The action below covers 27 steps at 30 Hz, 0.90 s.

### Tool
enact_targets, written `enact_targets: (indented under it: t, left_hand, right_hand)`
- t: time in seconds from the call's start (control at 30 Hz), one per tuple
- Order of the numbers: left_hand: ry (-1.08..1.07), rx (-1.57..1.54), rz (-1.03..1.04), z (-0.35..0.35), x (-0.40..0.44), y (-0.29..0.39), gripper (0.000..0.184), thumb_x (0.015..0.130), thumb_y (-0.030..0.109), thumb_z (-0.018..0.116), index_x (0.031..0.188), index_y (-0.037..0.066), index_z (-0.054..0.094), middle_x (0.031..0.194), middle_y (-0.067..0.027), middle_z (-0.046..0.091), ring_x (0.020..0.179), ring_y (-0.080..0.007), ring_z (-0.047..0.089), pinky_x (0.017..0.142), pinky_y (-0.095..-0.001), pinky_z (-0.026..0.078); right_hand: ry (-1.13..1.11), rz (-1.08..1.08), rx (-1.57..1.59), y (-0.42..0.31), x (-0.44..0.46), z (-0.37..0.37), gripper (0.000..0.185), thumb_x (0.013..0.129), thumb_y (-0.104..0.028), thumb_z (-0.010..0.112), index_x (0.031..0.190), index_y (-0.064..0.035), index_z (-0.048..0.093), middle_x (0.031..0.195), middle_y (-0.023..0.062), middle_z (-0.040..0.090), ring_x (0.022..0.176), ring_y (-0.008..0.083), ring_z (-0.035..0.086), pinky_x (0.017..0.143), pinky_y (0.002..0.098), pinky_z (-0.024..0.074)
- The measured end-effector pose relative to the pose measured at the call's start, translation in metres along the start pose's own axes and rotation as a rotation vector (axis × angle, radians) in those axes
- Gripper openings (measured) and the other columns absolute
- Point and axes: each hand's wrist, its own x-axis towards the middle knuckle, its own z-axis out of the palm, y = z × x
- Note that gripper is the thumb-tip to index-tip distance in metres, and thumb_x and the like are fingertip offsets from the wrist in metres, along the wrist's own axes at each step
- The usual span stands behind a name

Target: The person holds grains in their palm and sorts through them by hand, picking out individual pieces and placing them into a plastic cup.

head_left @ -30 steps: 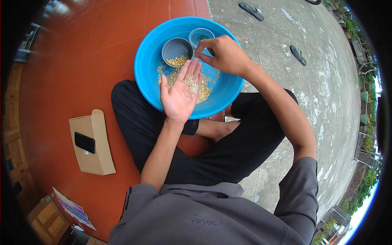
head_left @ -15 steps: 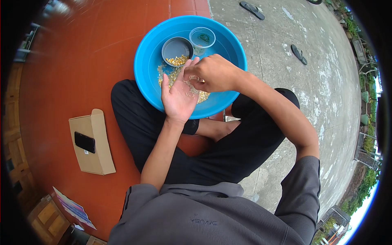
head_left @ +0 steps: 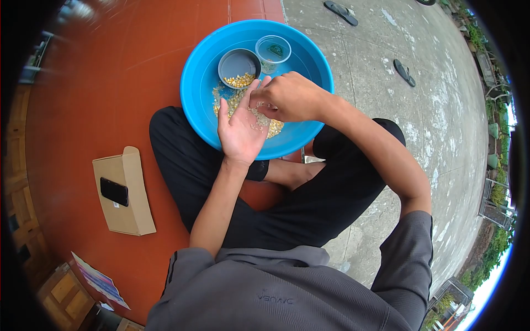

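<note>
My left hand (head_left: 241,132) is palm up over the near part of a blue basin (head_left: 190,71), fingers stretched out. Small pale bits (head_left: 260,119), perhaps grains or husks, lie on its palm and fingers. Above that palm, my right hand (head_left: 287,99) has its fingertips pinched together; whatever is between them is hidden. Beneath both hands, yellow and pale corn kernels (head_left: 275,129) are spread on the basin floor, partly covered by the hands. A grey bowl (head_left: 241,60) inside the basin holds yellow corn kernels (head_left: 239,81). Beside it stands a clear plastic cup (head_left: 273,51) with something green at its bottom.
The basin rests in front of my crossed legs (head_left: 187,165). On the red floor (head_left: 110,110) to the left lies a cardboard box (head_left: 132,187) with a black phone (head_left: 114,192) on it. Two flip-flops (head_left: 341,13) lie apart on the concrete (head_left: 375,71) to the right.
Very little differs. My right hand has shifted slightly up over the left palm, and more of the pale bits show there. The left hand stays in place.
</note>
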Motion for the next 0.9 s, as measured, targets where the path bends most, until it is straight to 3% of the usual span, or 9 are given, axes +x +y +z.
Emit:
enact_targets:
  t: [0.07,0.27,0.4,0.57,0.67,0.8,0.9]
  left_hand:
    - [-0.041,-0.01,-0.007,-0.004,-0.001,0.0,0.09,0.115,0.067,0.039,0.176,0.001,0.036,0.172,-0.0078,0.054,0.156,-0.0218,0.049,0.133,-0.0418,0.033]
    - [-0.047,0.065,-0.017,-0.001,-0.001,0.001,0.091,0.115,0.07,0.038,0.176,0.003,0.037,0.167,-0.0052,0.058,0.152,-0.0193,0.051,0.133,-0.0413,0.031]
    - [-0.035,0.027,-0.019,0.0,-0.002,0.002,0.091,0.114,0.07,0.038,0.176,0.003,0.038,0.168,-0.0061,0.058,0.153,-0.02,0.051,0.134,-0.0421,0.029]
    - [-0.028,-0.018,-0.012,-0.005,0.0,0.001,0.09,0.115,0.068,0.039,0.175,0.002,0.038,0.172,-0.0082,0.054,0.158,-0.0217,0.047,0.136,-0.044,0.029]
    - [0.032,-0.013,0.005,0.001,0.001,0.001,0.093,0.115,0.072,0.029,0.176,0.002,0.038,0.179,-0.0125,0.046,0.158,-0.025,0.047,0.135,-0.0435,0.03]
    - [0.036,0.018,0.009,0.005,0.0,0.002,0.092,0.115,0.071,0.029,0.175,0.002,0.04,0.178,-0.0126,0.047,0.151,-0.0256,0.052,0.133,-0.0436,0.032]
    - [0.041,0.024,0.01,0.004,0.0,0.001,0.092,0.115,0.071,0.029,0.175,0.002,0.041,0.177,-0.0127,0.048,0.147,-0.0259,0.055,0.132,-0.0438,0.033]
  right_hand:
    - [0.013,-0.024,0.034,0.001,-0.002,0.001,0.023,0.097,-0.021,0.079,0.119,-0.0165,0.085,0.084,0.0121,0.079,0.078,0.0361,0.076,0.069,0.0489,0.0577]
    - [-0.001,-0.049,0.072,0.001,-0.003,-0.001,0.021,0.098,-0.02,0.078,0.117,-0.017,0.085,0.084,0.0108,0.079,0.079,0.0351,0.077,0.07,0.0485,0.0575]
    - [0.06,-0.082,0.166,0.006,-0.002,0.0,0.02,0.096,-0.017,0.078,0.115,-0.0158,0.084,0.084,0.0104,0.079,0.078,0.0345,0.076,0.07,0.0483,0.0571]
    - [0.043,-0.008,0.067,0.009,-0.004,-0.008,0.019,0.094,-0.015,0.078,0.112,-0.0143,0.083,0.083,0.0095,0.078,0.08,0.0338,0.077,0.071,0.0484,0.0575]
    - [0.046,-0.014,0.045,0.009,-0.004,-0.009,0.018,0.094,-0.015,0.078,0.112,-0.0139,0.082,0.082,0.0092,0.078,0.081,0.0339,0.077,0.071,0.0484,0.0577]
    - [-0.012,-0.04,0.043,0.013,-0.003,-0.004,0.019,0.097,-0.018,0.073,0.112,-0.0079,0.077,0.084,0.0151,0.077,0.08,0.0406,0.077,0.07,0.054,0.0592]
    - [0.002,-0.051,0.047,0.012,-0.003,-0.004,0.02,0.098,-0.02,0.073,0.113,-0.007,0.077,0.085,0.0146,0.077,0.079,0.0399,0.077,0.069,0.0537,0.0597]
